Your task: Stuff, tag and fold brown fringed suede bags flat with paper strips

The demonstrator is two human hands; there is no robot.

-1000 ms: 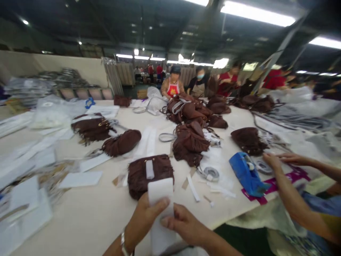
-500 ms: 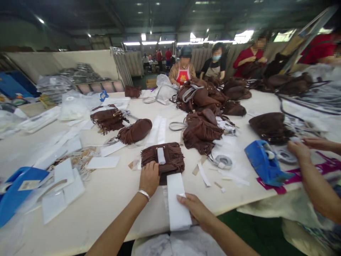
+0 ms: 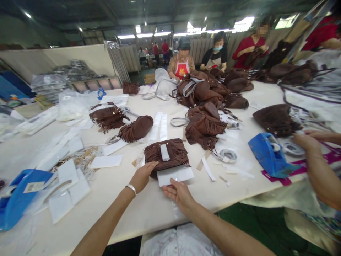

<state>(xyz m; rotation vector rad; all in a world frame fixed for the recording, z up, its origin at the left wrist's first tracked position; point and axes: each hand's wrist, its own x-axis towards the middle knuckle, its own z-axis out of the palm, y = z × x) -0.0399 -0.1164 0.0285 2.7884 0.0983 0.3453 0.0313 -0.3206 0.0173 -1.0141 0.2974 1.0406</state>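
A brown fringed handbag (image 3: 176, 153) lies flat on the table in front of me, a white wrap around its middle tab. My left hand (image 3: 142, 175), with a silver bangle at the wrist, grips the bag's near left edge, fingers partly hidden. Between thumb and fingers my right hand (image 3: 179, 192) pinches a white sheet (image 3: 174, 175). The sheet lies crosswise along the bag's near side, and its far edge is hidden by the bag. A strip of clear film hangs near my right fingers.
Blue tape dispensers stand at the left (image 3: 22, 195) and right (image 3: 271, 154). More brown bags (image 3: 205, 126) and white cards (image 3: 106, 161) lie about the table (image 3: 112, 199). A co-worker's hands (image 3: 310, 144) work at the right; other people stand across the table.
My right hand has moved up and turned the white sheet from lengthwise to crosswise against the bag. My left hand has slid toward the bag's near left corner.
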